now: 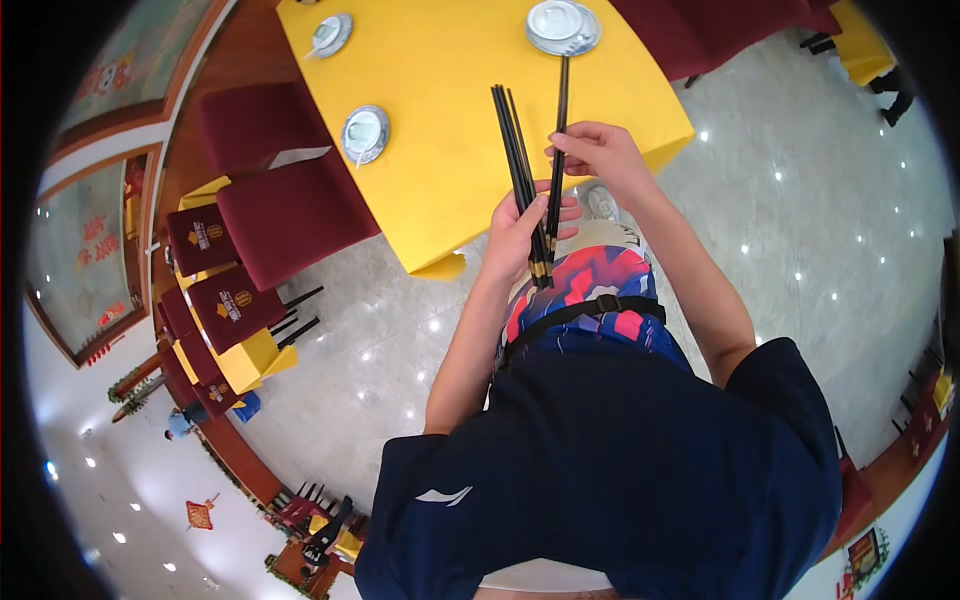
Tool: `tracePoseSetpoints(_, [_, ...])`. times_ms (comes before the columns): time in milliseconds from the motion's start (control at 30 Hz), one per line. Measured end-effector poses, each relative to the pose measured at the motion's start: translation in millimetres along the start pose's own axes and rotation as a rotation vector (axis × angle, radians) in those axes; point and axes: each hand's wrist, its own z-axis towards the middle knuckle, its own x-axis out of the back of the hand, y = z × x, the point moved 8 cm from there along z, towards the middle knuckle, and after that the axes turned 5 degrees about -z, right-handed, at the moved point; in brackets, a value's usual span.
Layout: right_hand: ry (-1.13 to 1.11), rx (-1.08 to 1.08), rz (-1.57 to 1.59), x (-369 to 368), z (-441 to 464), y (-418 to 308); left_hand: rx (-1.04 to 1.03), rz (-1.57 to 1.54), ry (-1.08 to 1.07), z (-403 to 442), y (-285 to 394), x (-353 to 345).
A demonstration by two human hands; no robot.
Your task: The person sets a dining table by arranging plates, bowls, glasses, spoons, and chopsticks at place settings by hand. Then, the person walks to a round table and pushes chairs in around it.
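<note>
My left hand [517,232] is closed around a bundle of several black chopsticks [516,150] with gold-coloured bands near their lower ends. Just to the right, my right hand [597,155] pinches another pair of dark chopsticks [559,150] between thumb and fingers, held nearly upright. Their lower ends come close to the bundle; whether they touch it I cannot tell. Both hands are over the near edge of a table with a yellow tablecloth [440,130]. Beyond the right hand's chopsticks sits a stack of white and blue dishes [562,25].
Two more place settings, a near dish [365,134] and a far dish [328,35], each with a white spoon, stand along the table's left side. Maroon chairs [295,215] line that side. Grey tiled floor [790,230] lies to the right. Other people are in the distance.
</note>
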Motion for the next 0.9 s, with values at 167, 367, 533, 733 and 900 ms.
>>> tracePoseSetpoints(167, [0.069, 0.025, 0.073, -68, -8, 22, -0.079, 0.056, 0.107, -69, 12, 78])
tracePoseSetpoints(367, [0.042, 0.012, 0.066, -178, -12, 80, -0.207, -0.005, 0.214, -155, 22, 175])
tracePoseSetpoints(533, [0.094, 0.074, 0.124, -229, -23, 102, -0.166, -0.009, 0.284, -203, 8, 238])
tracePoseSetpoints(733, [0.032, 0.023, 0.052, -268, -30, 108, -0.228, -0.108, 0.307, -221, 4, 266])
tracePoseSetpoints(900, [-0.049, -0.01, 0.025, -282, -24, 112, -0.295, -0.171, 0.351, -230, 11, 279])
